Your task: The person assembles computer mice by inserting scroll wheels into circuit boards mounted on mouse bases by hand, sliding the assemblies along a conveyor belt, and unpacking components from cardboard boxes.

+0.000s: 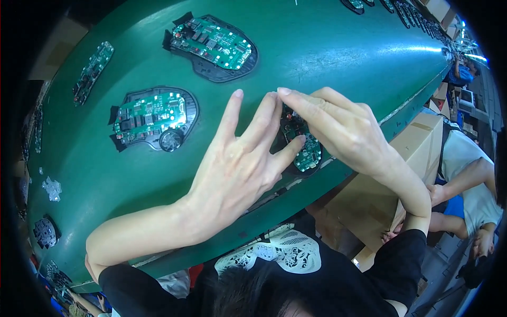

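Note:
A computer mouse base (309, 153) with a green circuit board lies at the table's near edge, partly hidden beneath my hands. My left hand (237, 158) rests over its left side, with the thumb on the board, one finger at the far end and another stretched out apart. From the right, my right hand (343, 127) curls over the far end with its fingers pressed together. The fingertips of both hands meet there. Whatever is between my right fingers is hidden.
Farther off on the green table (296, 47) lie two more mouse bases, one upper (216, 47) and one lower (156, 119). A loose circuit board (93, 73) is at the left. Clear plastic scraps (52, 188) lie nearby. Cardboard boxes (417, 142) and a person (465, 185) are at the right.

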`<state>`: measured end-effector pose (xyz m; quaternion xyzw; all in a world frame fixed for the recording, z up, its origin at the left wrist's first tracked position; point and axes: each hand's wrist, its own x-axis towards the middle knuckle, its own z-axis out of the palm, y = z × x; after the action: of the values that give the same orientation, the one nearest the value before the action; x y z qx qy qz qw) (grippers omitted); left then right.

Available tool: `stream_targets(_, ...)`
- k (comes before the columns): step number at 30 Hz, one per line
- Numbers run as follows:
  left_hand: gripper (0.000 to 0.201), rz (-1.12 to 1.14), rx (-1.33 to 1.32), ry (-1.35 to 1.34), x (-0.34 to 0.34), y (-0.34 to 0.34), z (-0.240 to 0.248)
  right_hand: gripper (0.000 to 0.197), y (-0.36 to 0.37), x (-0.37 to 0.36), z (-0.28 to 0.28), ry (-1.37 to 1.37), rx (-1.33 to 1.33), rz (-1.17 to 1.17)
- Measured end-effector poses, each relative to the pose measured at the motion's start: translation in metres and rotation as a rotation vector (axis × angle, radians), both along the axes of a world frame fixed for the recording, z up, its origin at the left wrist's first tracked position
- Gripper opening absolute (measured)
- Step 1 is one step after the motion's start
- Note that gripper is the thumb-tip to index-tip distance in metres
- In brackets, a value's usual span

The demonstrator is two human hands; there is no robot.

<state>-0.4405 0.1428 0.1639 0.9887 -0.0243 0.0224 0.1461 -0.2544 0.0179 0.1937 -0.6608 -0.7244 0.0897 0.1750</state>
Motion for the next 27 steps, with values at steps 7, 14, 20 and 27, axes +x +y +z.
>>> stream_targets(7,0.077,0.003,-0.028,-0.011,0.002,0.001,0.002,0.058,-0.005,-0.006,0.011,-0.146,0.068,-0.102)
stream_targets(14,0.077,-0.036,-0.037,0.015,0.006,0.002,0.001,0.037,-0.014,-0.001,0.000,-0.102,0.060,-0.092)
stream_targets(20,0.075,-0.037,-0.089,-0.016,0.008,0.005,-0.001,0.037,0.002,-0.001,0.014,-0.133,-0.066,-0.079)
stream_targets(27,0.071,-0.051,-0.077,-0.071,0.013,0.005,-0.003,0.046,-0.031,-0.019,-0.009,-0.360,0.212,-0.144)
